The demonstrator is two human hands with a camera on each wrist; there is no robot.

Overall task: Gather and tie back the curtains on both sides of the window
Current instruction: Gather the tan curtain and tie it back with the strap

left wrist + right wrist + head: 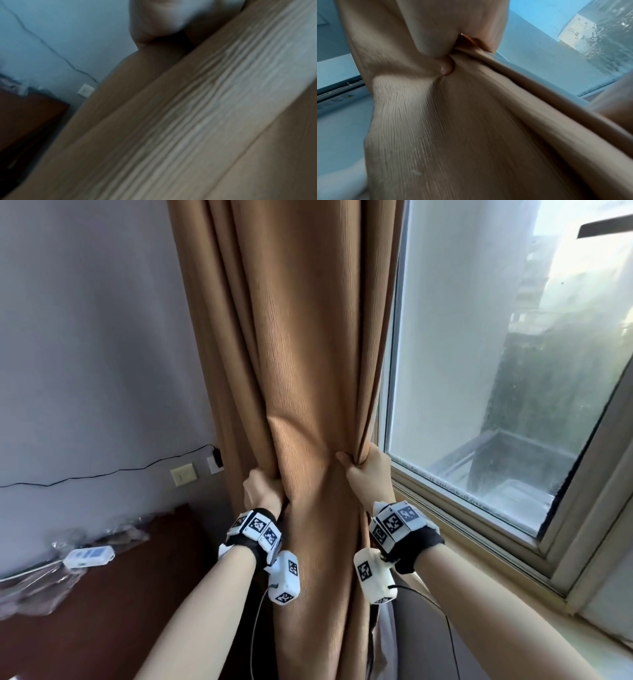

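A tan ribbed curtain (294, 344) hangs in folds at the left side of the window (496, 364). My left hand (262, 491) grips the curtain's left folds at about sill height, its fingers buried in the cloth. My right hand (368, 470) grips the curtain's right edge, thumb in front and fingers wrapped behind. Between the hands the cloth bunches into a narrow waist. The right wrist view shows my thumb (433, 40) pinching the gathered cloth (462, 121). The left wrist view is blurred, with curtain (188, 128) filling it. No tie-back shows.
A dark wooden table (102, 604) stands at lower left with a white device (89, 556) and clear plastic wrap. A black cable (102, 475) runs along the grey wall to a plug (216, 460) by a switch plate (184, 474). The window sill (479, 549) runs along the right.
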